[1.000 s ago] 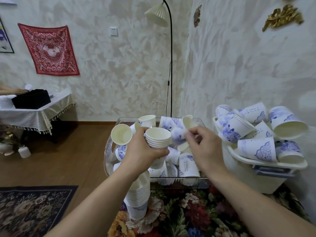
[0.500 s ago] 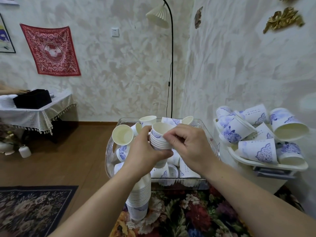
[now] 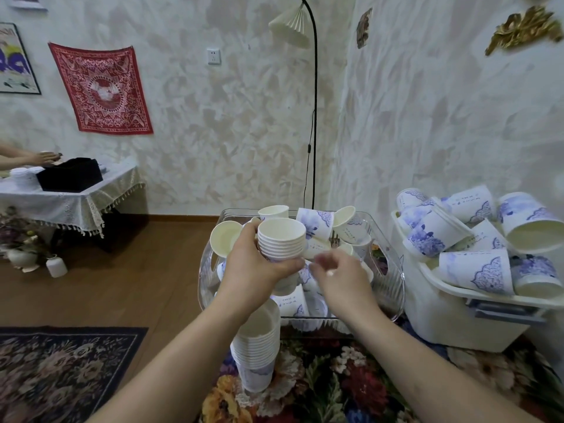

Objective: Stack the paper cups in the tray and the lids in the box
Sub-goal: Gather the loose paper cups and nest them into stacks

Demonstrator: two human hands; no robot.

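My left hand (image 3: 253, 270) grips a nested stack of white paper cups (image 3: 281, 239) and holds it above the clear plastic tray (image 3: 393, 288). Loose blue-flowered cups (image 3: 316, 224) lie jumbled inside that tray. My right hand (image 3: 341, 279) hovers low over the tray just right of the stack, blurred, with its fingers loosely bent and nothing in them. A taller stack of cups (image 3: 258, 352) stands on the floral cloth in front of the tray. To the right, more printed cups (image 3: 476, 270) are heaped on a white box (image 3: 451, 319).
A floor lamp pole (image 3: 314, 117) rises behind the tray, near the wall corner. On the left stands a cloth-covered side table (image 3: 70, 203) where another person's hands (image 3: 39, 158) work. A dark rug (image 3: 61, 370) and small white vases (image 3: 56, 265) are on the wooden floor.
My right hand set a cup onto the stack held in my left hand, then let go and dropped down to the right over the tray. The stack has gained a cup.
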